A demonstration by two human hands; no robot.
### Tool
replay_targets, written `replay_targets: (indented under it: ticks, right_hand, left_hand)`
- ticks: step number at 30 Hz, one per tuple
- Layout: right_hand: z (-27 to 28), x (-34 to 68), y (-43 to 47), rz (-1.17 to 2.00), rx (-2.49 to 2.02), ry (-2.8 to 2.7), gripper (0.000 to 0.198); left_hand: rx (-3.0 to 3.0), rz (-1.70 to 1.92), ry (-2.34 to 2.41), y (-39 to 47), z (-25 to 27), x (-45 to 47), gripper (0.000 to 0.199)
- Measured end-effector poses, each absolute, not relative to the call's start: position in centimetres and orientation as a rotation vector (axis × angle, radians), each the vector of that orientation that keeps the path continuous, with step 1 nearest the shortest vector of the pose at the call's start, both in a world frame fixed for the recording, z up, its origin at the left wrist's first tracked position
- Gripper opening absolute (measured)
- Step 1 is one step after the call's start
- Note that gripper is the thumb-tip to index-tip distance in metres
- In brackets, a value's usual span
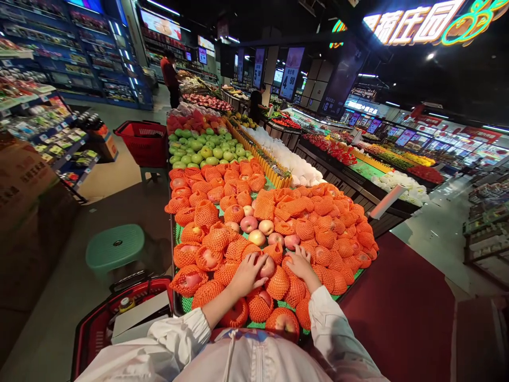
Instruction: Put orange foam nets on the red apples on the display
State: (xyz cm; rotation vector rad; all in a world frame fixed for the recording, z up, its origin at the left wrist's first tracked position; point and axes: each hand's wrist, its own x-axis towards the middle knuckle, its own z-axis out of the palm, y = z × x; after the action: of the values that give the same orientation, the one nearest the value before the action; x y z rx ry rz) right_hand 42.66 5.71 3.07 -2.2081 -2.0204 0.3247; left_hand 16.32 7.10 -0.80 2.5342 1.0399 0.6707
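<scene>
My left hand (247, 275) is closed over a red apple (268, 268), fingers curved on its top and side. To its right, my right hand (301, 263) lies over apples in orange foam nets, its fingers bent and a little apart. What is under its palm is hidden. Just beyond the hands sit several bare apples (257, 237), red and yellowish. Around them spread many netted apples (334, 239) on a display stand with green matting (186, 304). Close to my body is another netted apple (283, 323) with its top showing.
A red shopping basket (89, 323) holding a white box (139, 318) stands at lower left, near a green stool (115, 246). Another red basket (143, 143) is farther back. Green fruit (207, 148) lies behind the apples. Two people (170, 79) stand among the far displays.
</scene>
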Motion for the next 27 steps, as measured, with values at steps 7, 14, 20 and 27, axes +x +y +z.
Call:
replay_targets:
  ticks: [7, 14, 20, 27]
  right_hand:
    - [5.3, 40.5, 10.1, 0.198, -2.085, -1.763, 0.041]
    - [5.5, 39.7, 10.3, 0.227, -1.959, -1.734, 0.034]
    - [10.2, 39.0, 6.2, 0.068, -1.676, -1.627, 0.014]
    - [15.6, 37.4, -0.1, 0.471, -1.108, -1.423, 0.016]
  left_hand:
    - [2.567, 0.548, 1.147, 7.6, 0.0, 16.7, 0.076]
    - [2.445, 0.583, 1.062, 8.3, 0.4, 16.3, 0.078]
    - [2.227, 0.849, 0.832, 8.7, 4.5, 14.9, 0.053]
    - [1.670, 1.290, 0.720, 7.9, 12.4, 13.8, 0.035]
